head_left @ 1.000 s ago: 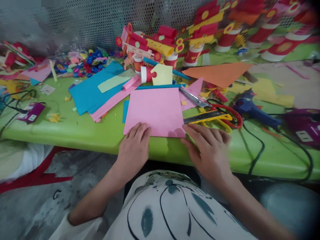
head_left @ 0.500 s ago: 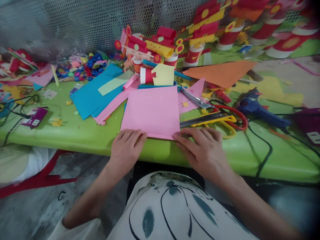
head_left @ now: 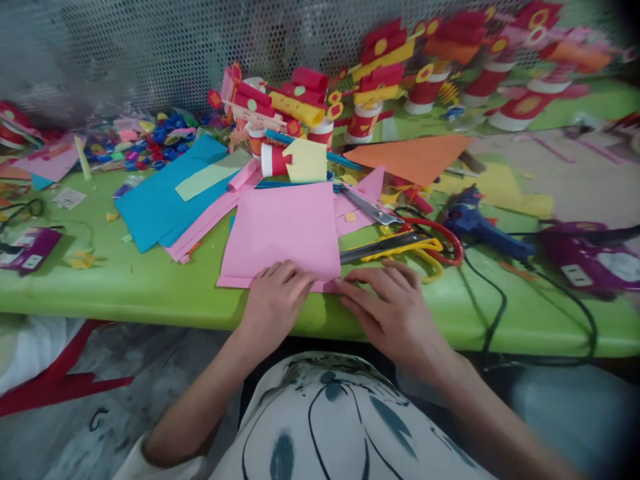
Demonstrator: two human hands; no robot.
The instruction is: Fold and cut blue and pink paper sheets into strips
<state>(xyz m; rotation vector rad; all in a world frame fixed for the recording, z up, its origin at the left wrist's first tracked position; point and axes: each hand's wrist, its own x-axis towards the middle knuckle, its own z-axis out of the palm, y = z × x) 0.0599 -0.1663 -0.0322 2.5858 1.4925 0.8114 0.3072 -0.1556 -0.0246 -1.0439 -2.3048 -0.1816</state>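
A pink sheet of paper [head_left: 285, 227] lies flat at the table's near edge, with a narrow folded strip along its front side. My left hand [head_left: 277, 293] presses on that fold near the middle, fingers closed together on the paper. At the front right corner, my right hand [head_left: 387, 300] pinches the fold's end between thumb and fingertips. Just right of the sheet lie a yellow utility knife [head_left: 395, 247] and scissors [head_left: 373, 207] with red handles; part of the scissors is covered.
Blue paper [head_left: 150, 207] lies to the left, and orange paper [head_left: 415, 157] behind to the right. A blue glue gun [head_left: 485, 223] with a trailing cord rests at the right. Several red paper-cup figures [head_left: 363, 123] stand along the back. A purple box [head_left: 30, 250] sits far left.
My left hand has slid right along the fold, from the left corner toward the middle. My right hand stays at the right corner. The view has shifted somewhat.
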